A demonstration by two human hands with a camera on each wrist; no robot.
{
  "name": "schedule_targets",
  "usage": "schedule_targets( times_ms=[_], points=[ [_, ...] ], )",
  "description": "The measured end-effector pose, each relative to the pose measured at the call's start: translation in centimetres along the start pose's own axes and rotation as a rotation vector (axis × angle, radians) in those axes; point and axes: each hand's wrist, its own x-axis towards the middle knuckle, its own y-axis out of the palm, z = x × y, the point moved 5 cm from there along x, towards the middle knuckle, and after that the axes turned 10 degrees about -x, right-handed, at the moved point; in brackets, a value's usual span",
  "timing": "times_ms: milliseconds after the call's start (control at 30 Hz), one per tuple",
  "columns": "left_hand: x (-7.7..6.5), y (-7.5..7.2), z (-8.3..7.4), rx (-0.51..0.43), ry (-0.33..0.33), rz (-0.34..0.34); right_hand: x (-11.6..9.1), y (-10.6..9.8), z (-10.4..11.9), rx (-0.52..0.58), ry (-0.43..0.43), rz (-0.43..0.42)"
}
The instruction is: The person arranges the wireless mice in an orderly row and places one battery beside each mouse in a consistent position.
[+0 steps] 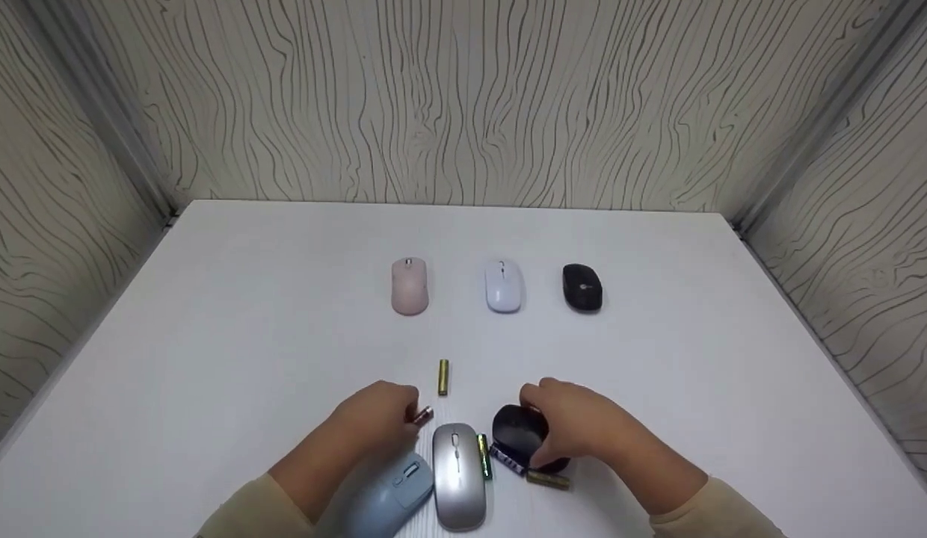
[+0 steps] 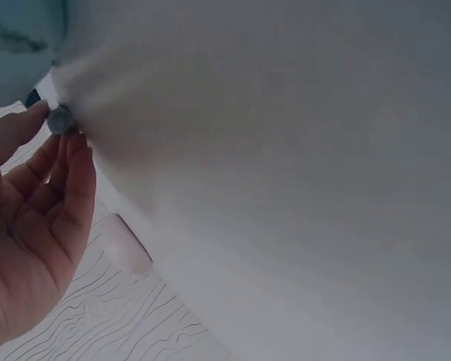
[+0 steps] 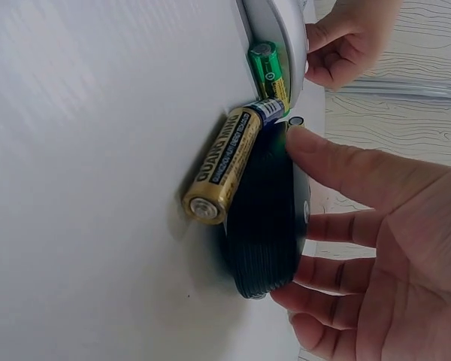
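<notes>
Seemingly at a picking-up step, the left hand [image 1: 377,415] pinches a battery [image 1: 424,415] while the right hand [image 1: 579,420] grips a black mouse [image 1: 517,430], a gold battery [image 1: 549,480] just beside its thumb, so lifting next probably calls for clearance there.

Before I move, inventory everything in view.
Pink mouse: 1, pink, far row, left
White mouse: 1, white, far row, middle
Black mouse: 1, black, far row, right
Silver mouse: 1, silver, front centre
Blue mouse: 1, blue, left of silver mouse
Held mouse: 1, black, in right hand
Far battery: 1, gold, beyond silver mouse
Green battery: 1, green, right of silver mouse
Navy battery: 1, navy, by held mouse
Near battery: 1, gold, by held mouse
Held battery: 1, colour unclear, in left hand
Table: 1, white, beneath
Panels: 3, pale, back and sides
Posts: 2, grey, back corners
Left hand: 1, bare, left foreground
Right hand: 1, bare, right foreground
Sleeves: 2, beige, forearms
</notes>
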Motion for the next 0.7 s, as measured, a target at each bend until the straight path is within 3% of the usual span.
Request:
schedule_targets(
  times_ms=[133,500,700],
  points=[
    [-0.4,0.4,-0.7,-0.022,-0.016,0.047,-0.1,0.1,0.2,-0.046,-0.004,-0.008],
    [-0.9,0.4,-1.5,0.009,-0.002,0.065,0.0,0.8,1.0,-0.174,0.018,-0.005],
    [0.3,-0.4,-1.1,-0.004,-0.017,0.01,-0.1,0.9,1.2,-0.181,0.031,-0.02]
  ],
)
